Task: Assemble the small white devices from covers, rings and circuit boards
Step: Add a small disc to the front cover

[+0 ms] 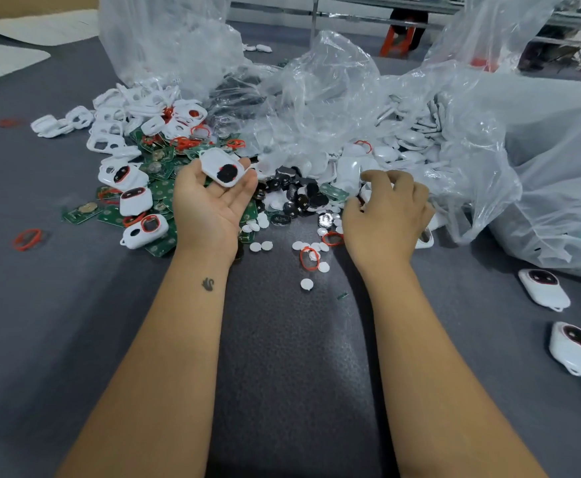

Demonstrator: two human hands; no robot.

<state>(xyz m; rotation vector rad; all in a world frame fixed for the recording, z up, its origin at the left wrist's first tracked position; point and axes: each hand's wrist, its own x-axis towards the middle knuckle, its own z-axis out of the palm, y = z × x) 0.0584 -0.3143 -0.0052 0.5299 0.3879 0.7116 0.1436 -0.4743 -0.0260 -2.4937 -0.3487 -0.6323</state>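
The left hand point(213, 198) lies palm up with fingers nearly straight, and a white cover point(220, 166) with a dark oval and a trace of red in its window rests across its fingertips, cradled, not pinched. Whether a board already sits inside cannot be told. Level with it on the other side, the right hand point(384, 215) hovers palm down with fingers curled over the dark oval pieces point(302, 198); whether it pinches anything is hidden under the knuckles.

Just beyond and outside the left hand lie the green circuit boards point(161, 191), loose white covers point(109, 132) and a few partly built units point(144, 231). Between the two wrists lie white discs point(307, 283) and red rings point(309, 258); one more red ring point(27, 239) lies well out past the left forearm. Outside the right forearm two finished-looking devices point(575, 350) rest on the grey table point(282, 374), with clear plastic bags point(403, 108) of more covers beyond the right hand.

Judging by this, only a handful are done and the bulk of the heap remains
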